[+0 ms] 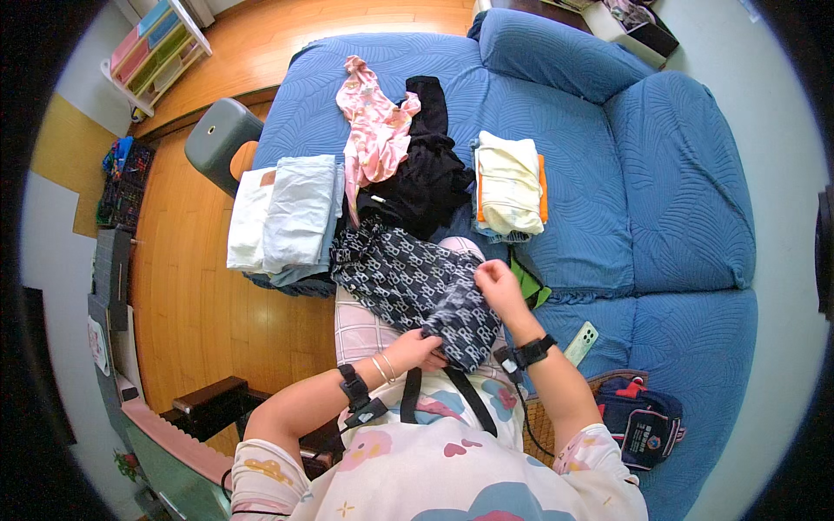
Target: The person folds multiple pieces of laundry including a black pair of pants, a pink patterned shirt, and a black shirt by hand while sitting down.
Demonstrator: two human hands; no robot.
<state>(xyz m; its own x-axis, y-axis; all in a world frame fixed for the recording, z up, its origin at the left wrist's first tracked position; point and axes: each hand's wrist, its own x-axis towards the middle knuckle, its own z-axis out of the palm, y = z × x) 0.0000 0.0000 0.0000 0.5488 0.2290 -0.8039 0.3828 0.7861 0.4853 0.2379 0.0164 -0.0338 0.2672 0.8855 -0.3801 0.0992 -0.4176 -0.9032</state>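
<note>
Across my lap lies a dark garment with a white repeating print point(404, 273), its far end gathered, its exact kind unclear. My left hand point(424, 351) pinches its near edge. At the right-hand edge of the cloth, my right hand point(497, 282) has its fingers closed on it. Just beyond, a crumpled black garment point(426, 178) lies on the couch, partly under a pink patterned garment point(375, 122). A folded stack of light blue and white clothes point(300, 213) sits to the left. Another folded stack, with a cream piece point(508, 182) on top, is to the right.
The blue-covered couch point(573, 208) spreads beneath the clothes. A phone point(581, 344) and a navy bag point(641, 421) rest on it at my right. Something green point(527, 280) lies beside my right hand. A grey stool-like object point(221, 143) stands on the wooden floor point(195, 304).
</note>
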